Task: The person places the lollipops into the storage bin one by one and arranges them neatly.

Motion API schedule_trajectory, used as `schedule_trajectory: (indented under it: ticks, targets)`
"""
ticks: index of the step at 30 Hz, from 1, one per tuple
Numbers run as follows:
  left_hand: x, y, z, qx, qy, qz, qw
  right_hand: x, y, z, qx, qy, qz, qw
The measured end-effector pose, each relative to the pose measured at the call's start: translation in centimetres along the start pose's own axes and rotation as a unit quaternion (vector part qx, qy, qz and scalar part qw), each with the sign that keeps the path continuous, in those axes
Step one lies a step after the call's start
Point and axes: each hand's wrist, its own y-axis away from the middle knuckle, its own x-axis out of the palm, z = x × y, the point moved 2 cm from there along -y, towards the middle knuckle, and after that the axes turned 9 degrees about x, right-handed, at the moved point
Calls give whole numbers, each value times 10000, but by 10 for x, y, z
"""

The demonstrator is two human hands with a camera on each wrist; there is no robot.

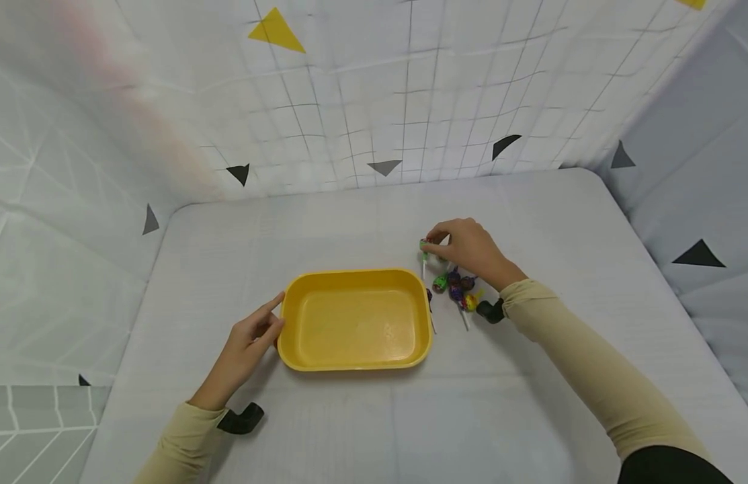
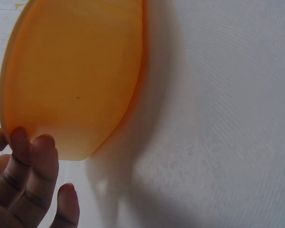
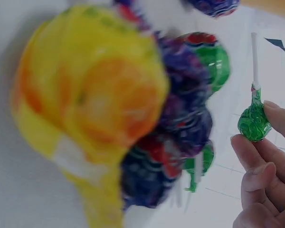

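Observation:
My right hand (image 1: 467, 245) pinches a green-wrapped lollipop (image 3: 254, 122) between thumb and fingertips, beyond the tray's far right corner. In the right wrist view its white stick points up. Below that hand lie several lollipops: a yellow one (image 1: 470, 302), dark purple ones (image 1: 455, 288) and a green one (image 1: 440, 284). A dark lollipop (image 1: 429, 296) lies against the right side of the yellow tray (image 1: 355, 369), partly hidden by it. At the tray's left end, my left hand (image 1: 243, 346) touches the outer wall and rim with its fingertips. Nothing lies inside the tray.
A white cloth-covered table (image 1: 337, 430) bears everything. White hangings with grid lines (image 1: 374, 101) and dark triangle marks stand behind and at the sides. A dark wrist device (image 1: 490, 311) on my right arm sits just beside the yellow lollipop.

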Motion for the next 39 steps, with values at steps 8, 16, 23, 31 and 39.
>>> schedule_trajectory:
  ticks: [8,16,23,31,39]
  targets:
    - [0,0,0,37,-75,-11,10000,-8,7,12,-213,-106,-138,9996]
    - [0,0,1,67,-26,-31,10000,-17,14,27,-442,-5,-157,9989]
    - [1,0,2,61,8,-42,10000,-29,15,29,-409,-117,-196,9989]
    - [1,1,2,64,-22,-49,10000,-32,15,33,-454,-254,-182,9985]
    - [1,0,1,60,69,-10,10000,-27,18,49,-690,-266,-90,9972]
